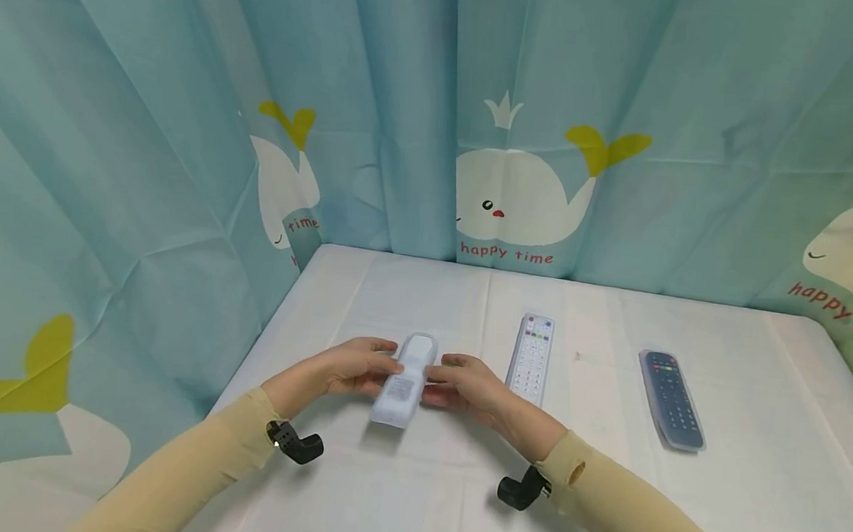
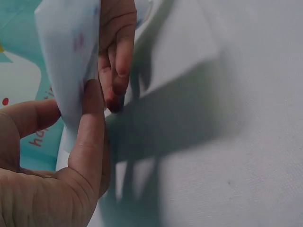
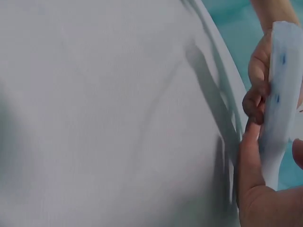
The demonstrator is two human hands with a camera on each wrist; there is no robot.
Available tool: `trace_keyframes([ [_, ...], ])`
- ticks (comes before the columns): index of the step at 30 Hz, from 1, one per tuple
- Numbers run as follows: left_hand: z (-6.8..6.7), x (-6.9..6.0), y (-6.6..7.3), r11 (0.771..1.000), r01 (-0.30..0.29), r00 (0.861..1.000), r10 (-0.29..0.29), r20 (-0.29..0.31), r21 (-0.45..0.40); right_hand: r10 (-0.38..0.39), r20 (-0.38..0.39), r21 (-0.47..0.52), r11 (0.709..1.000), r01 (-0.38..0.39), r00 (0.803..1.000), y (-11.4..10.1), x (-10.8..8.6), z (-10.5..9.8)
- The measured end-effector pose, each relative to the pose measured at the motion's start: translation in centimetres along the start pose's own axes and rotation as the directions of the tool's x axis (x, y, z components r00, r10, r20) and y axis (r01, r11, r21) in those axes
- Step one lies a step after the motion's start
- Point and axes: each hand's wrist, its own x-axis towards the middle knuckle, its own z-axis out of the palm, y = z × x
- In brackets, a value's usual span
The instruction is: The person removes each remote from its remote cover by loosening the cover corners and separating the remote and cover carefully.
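A white remote control (image 1: pixel 403 389) in a translucent cover is held up off the table between both hands, its back with a grey label facing up. My left hand (image 1: pixel 357 367) pinches its left edge; in the left wrist view the thumb and fingers lie on either side of the covered remote (image 2: pixel 71 52). From the other edge my right hand (image 1: pixel 473 389) grips it, fingers beneath and thumb above. The right wrist view shows the remote (image 3: pixel 283 90) edge-on, with bluish marks on its underside and both hands around it.
Just right of my right hand lies a white remote (image 1: pixel 532 358) with its buttons up, its lower end near the wrist. Farther right is a dark remote (image 1: pixel 673 401) in a clear cover. A white-covered table (image 1: pixel 780 461) meets light-blue whale-print curtains (image 1: pixel 405 64) at the back and left.
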Motion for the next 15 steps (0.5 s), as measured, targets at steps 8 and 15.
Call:
trace_keyframes([
  [8,-0.1,0.3,-0.8,1.000,0.000,0.999,-0.001,0.044,0.030,0.028,0.023,0.051,0.998,-0.029,0.999,0.5,0.2,0.9],
  [15,0.0,0.5,-1.1,0.998,-0.038,0.997,0.035,0.066,0.047,0.012,0.001,0.020,1.000,-0.012,1.000,0.6,0.3,1.0],
])
